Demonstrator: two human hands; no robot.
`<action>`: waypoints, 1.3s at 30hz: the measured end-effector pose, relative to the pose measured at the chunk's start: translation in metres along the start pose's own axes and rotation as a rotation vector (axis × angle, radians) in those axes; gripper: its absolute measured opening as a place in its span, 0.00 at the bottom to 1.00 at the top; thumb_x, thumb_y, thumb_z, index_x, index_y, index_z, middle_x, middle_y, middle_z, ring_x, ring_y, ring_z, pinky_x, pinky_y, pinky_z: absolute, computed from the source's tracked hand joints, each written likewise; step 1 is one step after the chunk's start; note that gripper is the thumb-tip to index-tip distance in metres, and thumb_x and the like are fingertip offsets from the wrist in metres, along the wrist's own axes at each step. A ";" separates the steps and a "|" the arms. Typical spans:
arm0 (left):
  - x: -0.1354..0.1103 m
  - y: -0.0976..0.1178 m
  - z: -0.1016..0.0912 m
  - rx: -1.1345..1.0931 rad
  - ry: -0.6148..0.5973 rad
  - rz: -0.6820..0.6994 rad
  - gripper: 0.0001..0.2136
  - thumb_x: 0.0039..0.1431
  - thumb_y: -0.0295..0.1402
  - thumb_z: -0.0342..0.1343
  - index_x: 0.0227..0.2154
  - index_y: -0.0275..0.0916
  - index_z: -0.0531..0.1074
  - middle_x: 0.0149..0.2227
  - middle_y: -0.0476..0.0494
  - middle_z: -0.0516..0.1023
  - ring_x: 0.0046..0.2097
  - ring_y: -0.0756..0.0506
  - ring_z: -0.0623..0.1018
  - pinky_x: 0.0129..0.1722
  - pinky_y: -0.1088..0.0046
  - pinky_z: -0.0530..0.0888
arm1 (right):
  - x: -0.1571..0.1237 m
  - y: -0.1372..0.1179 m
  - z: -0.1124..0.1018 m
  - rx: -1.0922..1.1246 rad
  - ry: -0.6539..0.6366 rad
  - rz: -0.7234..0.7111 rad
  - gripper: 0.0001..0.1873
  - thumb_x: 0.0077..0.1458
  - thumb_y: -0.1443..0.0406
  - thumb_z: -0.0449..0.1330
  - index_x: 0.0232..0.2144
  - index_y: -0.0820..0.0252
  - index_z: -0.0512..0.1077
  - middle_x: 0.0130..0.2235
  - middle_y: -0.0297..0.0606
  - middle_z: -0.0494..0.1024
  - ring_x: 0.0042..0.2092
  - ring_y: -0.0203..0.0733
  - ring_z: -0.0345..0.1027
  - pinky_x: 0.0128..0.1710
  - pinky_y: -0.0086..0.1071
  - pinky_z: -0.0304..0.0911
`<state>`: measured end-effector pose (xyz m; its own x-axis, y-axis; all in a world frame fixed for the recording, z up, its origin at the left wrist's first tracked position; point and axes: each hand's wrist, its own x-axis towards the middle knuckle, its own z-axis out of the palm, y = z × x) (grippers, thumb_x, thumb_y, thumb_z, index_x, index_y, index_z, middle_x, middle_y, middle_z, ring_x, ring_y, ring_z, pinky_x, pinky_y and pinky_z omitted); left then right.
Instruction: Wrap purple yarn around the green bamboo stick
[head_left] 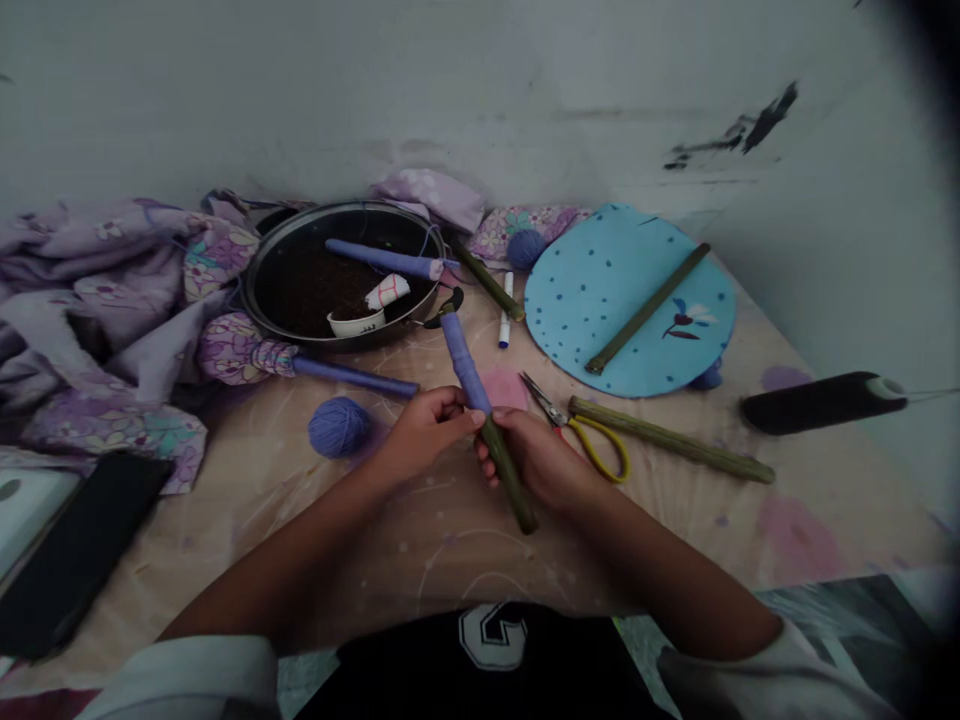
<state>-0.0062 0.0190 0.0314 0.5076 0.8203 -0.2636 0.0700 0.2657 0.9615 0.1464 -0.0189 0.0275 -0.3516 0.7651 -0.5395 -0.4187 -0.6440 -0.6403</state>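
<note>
We hold a green bamboo stick [511, 483] tilted across the table, its upper end pointing away from us and to the left. Purple yarn [465, 362] wraps its upper half, and a small dark piece, too unclear to name, sits at the tip. Our left hand [424, 435] is clamped around the wrapped part, while our right hand [534, 458] is clamped just below it, where the yarn ends, so the two hands sit close together. Just left of the left hand lies a ball of purple yarn [339, 427], and a yarn-wrapped stick [352, 377] stretches toward it from a floral cloth [112, 290]. Beyond the hands, a dark metal pan [300, 240] holds another wrapped stick [379, 258] and a white cup [356, 322] on a dark, granular filling. To the right lie yellow-handled scissors [596, 445] and a bare bamboo stick [671, 440]. Farther on, a third bamboo stick [649, 305] rests on a round blue dotted mat [630, 340], with a white marker [505, 310] just beside the mat. A black phone [75, 550] lies at the table's near left corner.
</note>
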 end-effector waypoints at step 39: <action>0.000 0.003 0.004 -0.008 -0.005 0.019 0.14 0.48 0.39 0.62 0.30 0.34 0.67 0.21 0.51 0.73 0.23 0.52 0.73 0.23 0.78 0.66 | 0.002 0.008 0.004 0.021 0.056 -0.076 0.10 0.46 0.61 0.53 0.25 0.62 0.68 0.20 0.34 0.71 0.19 0.33 0.62 0.18 0.26 0.57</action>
<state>-0.0027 0.0176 0.0343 0.5135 0.8224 -0.2450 0.0533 0.2544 0.9656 0.1391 -0.0221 0.0235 -0.2712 0.8101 -0.5198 -0.4602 -0.5834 -0.6692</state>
